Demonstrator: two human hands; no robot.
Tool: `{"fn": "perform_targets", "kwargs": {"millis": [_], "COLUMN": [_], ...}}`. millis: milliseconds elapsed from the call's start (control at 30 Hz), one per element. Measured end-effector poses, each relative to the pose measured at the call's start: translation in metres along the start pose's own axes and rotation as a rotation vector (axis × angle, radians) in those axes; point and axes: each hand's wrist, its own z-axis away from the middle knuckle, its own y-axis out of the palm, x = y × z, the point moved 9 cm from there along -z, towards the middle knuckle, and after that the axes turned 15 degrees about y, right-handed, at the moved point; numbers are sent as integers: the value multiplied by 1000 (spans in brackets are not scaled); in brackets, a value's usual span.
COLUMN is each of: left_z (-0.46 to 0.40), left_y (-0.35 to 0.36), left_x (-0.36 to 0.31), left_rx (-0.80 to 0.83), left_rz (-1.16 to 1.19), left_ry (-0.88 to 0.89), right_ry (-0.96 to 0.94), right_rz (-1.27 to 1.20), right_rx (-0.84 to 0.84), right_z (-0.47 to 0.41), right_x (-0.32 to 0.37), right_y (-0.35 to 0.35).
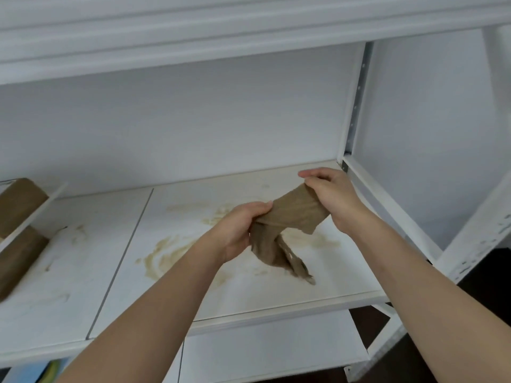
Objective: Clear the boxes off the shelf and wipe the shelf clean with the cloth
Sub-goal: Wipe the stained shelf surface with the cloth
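Note:
A thin brown cloth (296, 214) is stretched between both hands above the white shelf (116, 244). My left hand (240, 230) grips its lower bunched part, and a loose tail hangs down to the shelf board. My right hand (331, 194) grips the upper end, further back and to the right. Tan smears (163, 255) mark the shelf under and left of the hands. No boxes stand on the part of the shelf that shows.
Two brown paper-wrapped bundles (16, 244) lie at the far left, split by a white upright. A perforated metal post (356, 106) stands at the back right corner. A lower shelf (271, 346) shows beneath, with a coloured item (41, 371) at the bottom left.

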Motion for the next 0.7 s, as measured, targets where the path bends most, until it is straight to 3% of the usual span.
{"fn": "perform_targets", "kwargs": {"millis": [200,367,567,700], "left_z": [-1,-4,-10,-20], "left_y": [-13,1,-13,5], "left_x": [-19,-25,-33,-6], "left_rx": [-120,-155,-292,-136], "left_rz": [82,131,-366,-502], "left_ry": [99,147,272,205], "right_ry": [292,201,43,51], "right_rz": [25,34,51,-8], "right_rx": [-24,266,43,14], "right_z": [5,27,29,34], "right_x": [-76,-91,-96,-99], "right_y": [5,45,15,-12]}}
